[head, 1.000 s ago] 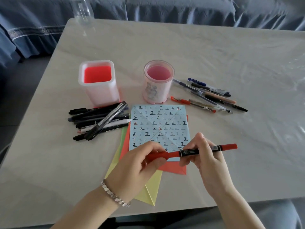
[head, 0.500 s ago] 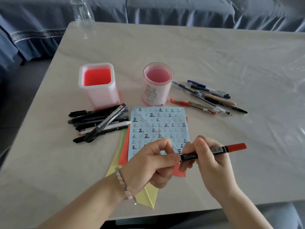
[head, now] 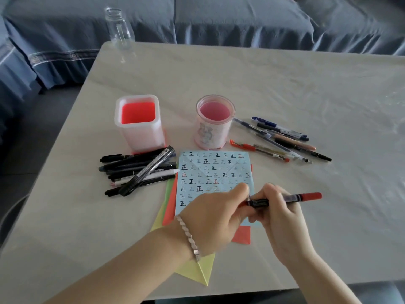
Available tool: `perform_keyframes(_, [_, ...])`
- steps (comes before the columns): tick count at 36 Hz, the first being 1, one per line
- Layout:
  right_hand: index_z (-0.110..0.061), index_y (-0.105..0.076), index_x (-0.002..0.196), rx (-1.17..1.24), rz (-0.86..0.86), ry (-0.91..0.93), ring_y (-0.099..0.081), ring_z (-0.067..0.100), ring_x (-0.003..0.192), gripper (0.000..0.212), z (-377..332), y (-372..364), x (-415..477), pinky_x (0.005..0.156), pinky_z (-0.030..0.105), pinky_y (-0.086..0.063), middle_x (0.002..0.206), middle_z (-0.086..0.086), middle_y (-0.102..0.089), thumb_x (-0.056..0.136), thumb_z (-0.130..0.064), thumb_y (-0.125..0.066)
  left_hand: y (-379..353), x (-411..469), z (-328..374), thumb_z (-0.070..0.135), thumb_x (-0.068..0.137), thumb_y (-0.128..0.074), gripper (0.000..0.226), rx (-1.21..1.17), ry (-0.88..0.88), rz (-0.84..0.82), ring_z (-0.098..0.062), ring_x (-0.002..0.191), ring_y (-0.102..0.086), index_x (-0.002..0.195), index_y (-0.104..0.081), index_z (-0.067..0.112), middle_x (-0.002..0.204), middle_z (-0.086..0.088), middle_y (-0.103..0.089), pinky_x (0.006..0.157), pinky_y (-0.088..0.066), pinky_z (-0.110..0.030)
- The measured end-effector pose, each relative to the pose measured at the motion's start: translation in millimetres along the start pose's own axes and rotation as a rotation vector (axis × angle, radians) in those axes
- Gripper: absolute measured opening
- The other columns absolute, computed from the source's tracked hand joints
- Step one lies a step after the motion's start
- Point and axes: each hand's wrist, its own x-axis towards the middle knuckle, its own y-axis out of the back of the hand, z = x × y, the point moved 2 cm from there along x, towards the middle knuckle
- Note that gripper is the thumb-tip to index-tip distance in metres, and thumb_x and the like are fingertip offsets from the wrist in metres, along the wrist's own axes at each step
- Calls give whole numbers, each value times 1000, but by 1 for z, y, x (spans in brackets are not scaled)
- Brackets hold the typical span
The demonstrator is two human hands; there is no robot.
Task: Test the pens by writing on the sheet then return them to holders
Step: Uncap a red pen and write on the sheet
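Note:
A red-and-black marker (head: 291, 198) lies level over the lower right of the blue sheet (head: 210, 172), which is covered with written characters. My right hand (head: 278, 213) grips the marker's black barrel. My left hand (head: 217, 211) pinches the marker's red left end, most of which is hidden under the fingers. A square holder (head: 138, 123) with a red inside and a round pink holder (head: 214, 121) stand behind the sheet, both holding no pens. A pile of black pens (head: 140, 172) lies left of the sheet. Several mixed pens (head: 278, 139) lie to its right.
Red (head: 242, 235) and yellow paper (head: 201, 270) lie under the blue sheet. A clear bottle (head: 119, 29) stands at the table's far left corner. A blue-covered sofa (head: 219, 18) runs behind the pale table (head: 306, 84). The table's near edge is just below my wrists.
My left hand slid right along the marker and closed over its red left end. The marker tipped slightly, then came back level near my right hand.

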Motion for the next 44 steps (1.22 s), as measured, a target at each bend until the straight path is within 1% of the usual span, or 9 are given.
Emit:
perform_keyframes(7, [-18, -60, 71, -707, -370, -29, -42, 7, 46, 26, 12, -9, 37, 51, 20, -36, 62, 1, -63, 93, -27, -48, 3, -21, -40, 22, 93, -52, 21, -151, 496, 203, -9, 60, -55, 76, -43, 32, 64, 6, -58, 65, -46, -34])
perform_keyframes(10, [-27, -62, 91, -1041, -222, 242, -49, 5, 59, 6, 6, 1, 70, 55, 13, -37, 79, -7, -63, 89, -28, -57, 24, -39, -58, 17, 91, -55, 7, 70, 510, 442, -17, 63, -56, 85, -54, 19, 70, 7, -60, 58, -39, -27])
perform_keyframes(13, [-11, -65, 107, -1205, 25, 420, -53, 20, 91, 21, -4, 7, 100, 76, 28, -41, 104, 5, -60, 91, -14, -51, 54, -57, -75, 18, 85, -53, 11, 337, 433, 628, -26, 67, -58, 89, -57, 8, 74, -2, -60, 63, -40, -28])
perform_keyframes(19, [-5, -57, 112, -1534, 78, 319, -36, 30, 114, 27, -1, 6, 139, 92, 40, -33, 118, 13, -45, 94, -17, -42, 96, -80, -115, 7, 83, -61, 8, 611, 594, 659, -40, 78, -55, 89, -60, 1, 82, -16, -64, 69, -40, -45])
perform_keyframes(26, [-3, -60, 103, -1570, 117, 378, -37, 30, 109, 22, 4, 4, 140, 91, 38, -31, 116, 11, -48, 91, -19, -51, 95, -79, -138, 3, 74, -73, 12, 674, 645, 545, -40, 82, -57, 85, -69, 6, 85, -14, -63, 72, -41, -46])
perform_keyframes(31, [-10, -61, 105, -1412, 65, 534, -38, 29, 108, 20, -8, -3, 110, 90, 38, -25, 103, 10, -63, 93, -20, -49, 82, -63, -100, 23, 81, -48, 30, 680, 414, 646, -32, 94, -51, 99, -67, 8, 97, -10, -62, 84, -32, -41])
perform_keyframes(36, [-19, -68, 96, -1305, -139, 824, -43, 15, 92, 22, -13, -20, 55, 81, 25, -20, 84, -4, -67, 86, -31, -53, 49, -41, -49, 33, 87, -47, 40, 453, 96, 410, -21, 107, -51, 120, -50, 9, 114, -7, -60, 91, -39, -36])
perform_keyframes(40, [-22, -69, 92, -1256, -322, 947, -45, 10, 87, 24, -13, -30, 21, 86, 24, -28, 82, -12, -65, 86, -33, -48, 21, -35, -32, 33, 85, -41, 34, 462, 95, 232, -12, 78, -61, 112, -49, 14, 90, 4, -66, 71, -38, -24])
perform_keyframes(44, [-18, -70, 91, -1195, -176, 1051, -45, 12, 91, 21, -7, -30, 6, 89, 26, -32, 87, -6, -64, 83, -29, -54, 12, -36, -31, 26, 89, -39, 27, 380, 213, 200, -11, 54, -58, 93, -62, 12, 73, 7, -62, 45, -37, -20])
